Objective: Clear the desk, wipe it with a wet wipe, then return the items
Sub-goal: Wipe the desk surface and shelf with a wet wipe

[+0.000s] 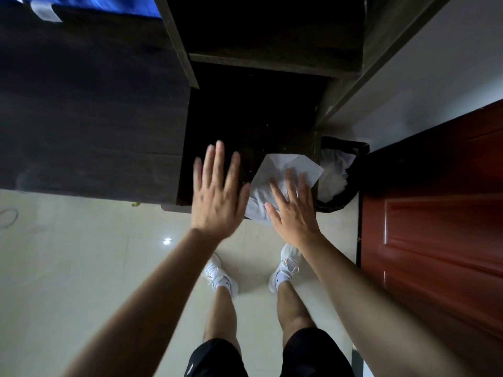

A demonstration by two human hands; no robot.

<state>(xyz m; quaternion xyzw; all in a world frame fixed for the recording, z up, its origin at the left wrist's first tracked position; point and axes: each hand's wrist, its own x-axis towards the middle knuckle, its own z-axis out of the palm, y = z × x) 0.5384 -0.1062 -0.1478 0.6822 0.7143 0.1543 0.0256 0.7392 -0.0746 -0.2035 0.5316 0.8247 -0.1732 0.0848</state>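
Wet wipe (283,170), a thin, white, rumpled sheet, spread on the near right corner of the dark brown wooden desk top (245,118), close to the front edge. Lying aslant, long axis from near-left to far-right, far corner aimed toward the black waste bin (344,198) standing on the floor just beside the desk. Near-left end reaching the desk's front edge, perhaps drooping over it; hard to tell. Pinned under the right hand (295,213), fingers straight and flat on the sheet, none curled round it. Left hand (215,202) just left of the wipe, fingers straight and fanned apart, holding nothing; touching the wood or hovering above it, impossible to say. Hands side by side, near each other, not touching. Right hand the nearer one, on the sheet itself; bare dark wood with fine pale specks lying beyond and to the left of it. Judged to be mid-wiping: next stroke probably away from the body or leftward across that speckled patch, pressing flat to keep the loose near end from slipping off the edge.
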